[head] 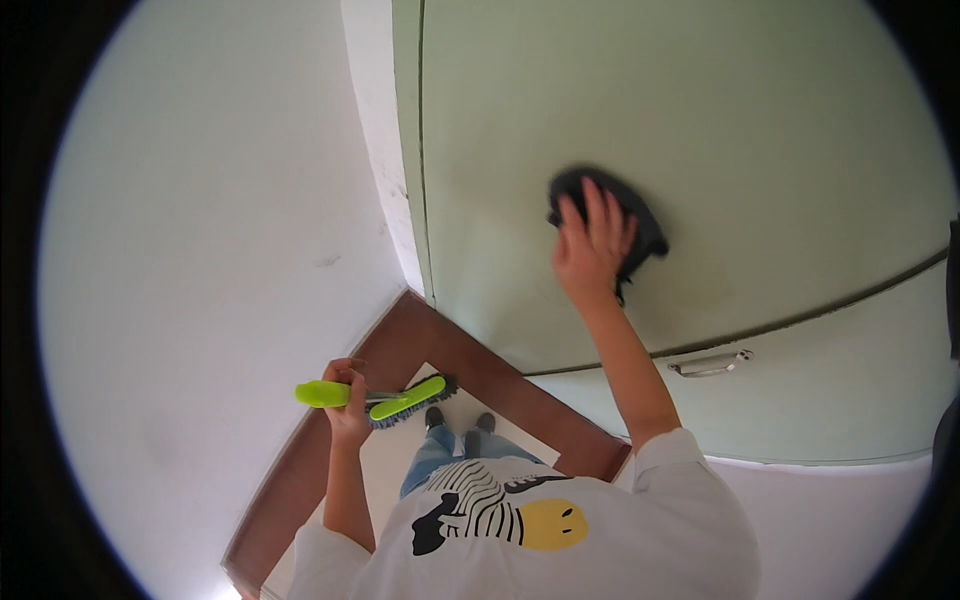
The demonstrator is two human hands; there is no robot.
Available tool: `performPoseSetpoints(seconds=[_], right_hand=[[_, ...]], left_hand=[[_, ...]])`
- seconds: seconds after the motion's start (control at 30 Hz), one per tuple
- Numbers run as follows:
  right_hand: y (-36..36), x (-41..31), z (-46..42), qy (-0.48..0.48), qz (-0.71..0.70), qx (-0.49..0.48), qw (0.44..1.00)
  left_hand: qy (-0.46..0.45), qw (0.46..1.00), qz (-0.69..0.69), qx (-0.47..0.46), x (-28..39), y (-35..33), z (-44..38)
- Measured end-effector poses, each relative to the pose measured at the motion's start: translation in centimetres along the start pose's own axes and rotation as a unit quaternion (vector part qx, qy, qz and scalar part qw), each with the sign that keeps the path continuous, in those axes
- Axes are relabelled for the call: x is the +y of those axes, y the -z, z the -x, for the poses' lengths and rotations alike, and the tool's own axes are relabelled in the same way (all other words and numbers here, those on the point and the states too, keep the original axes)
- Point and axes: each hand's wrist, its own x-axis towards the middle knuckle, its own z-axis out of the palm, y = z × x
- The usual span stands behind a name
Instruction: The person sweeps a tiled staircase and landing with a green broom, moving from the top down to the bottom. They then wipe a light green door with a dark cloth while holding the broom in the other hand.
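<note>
My right hand [592,255] presses a dark grey cloth [641,214] flat against a pale green door [712,150]. The fingers are spread over the cloth, and its edges look blurred. Lower down on the left, my left hand [347,409] grips the lime-green handle [322,394] of a brush. Its lime-green head [409,399], with grey bristles along both sides, hangs beyond the hand above the floor. Whether the bristles touch anything cannot be seen.
A white wall [225,225] with a few scuffs rises on the left. Dark red skirting [409,322] runs around the corner at the floor. A metal pull handle [710,364] sits on the door, beside a dark seam. My shoes [435,417] stand on the pale floor near the corner.
</note>
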Motion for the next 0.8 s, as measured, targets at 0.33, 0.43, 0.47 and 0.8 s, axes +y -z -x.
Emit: performPoseSetpoints(seconds=[0.33, 0.43, 0.47, 0.8], right_hand=[[-10.8, 0.7, 17.1, -0.001, -0.151, -0.33, 0.932], [-5.8, 2.0, 9.5, 0.028, -0.108, -0.125, 0.986], [-4.6, 1.4, 5.6, 0.001, -0.106, -0.078, 0.991], [-22.2, -4.0, 16.3, 0.068, -0.204, -0.159, 0.964]], left_hand=[[-0.011, 1.0, 0.006, 0.021, -2.0, -0.1, -0.2], [-0.022, 0.998, -0.047, 0.022, -2.7, -0.1, 0.0], [-0.031, 0.998, -0.009, 0.051, -2.4, -0.8, 0.1], [-0.015, 1.0, -0.005, -0.007, -1.5, -1.6, -1.4]])
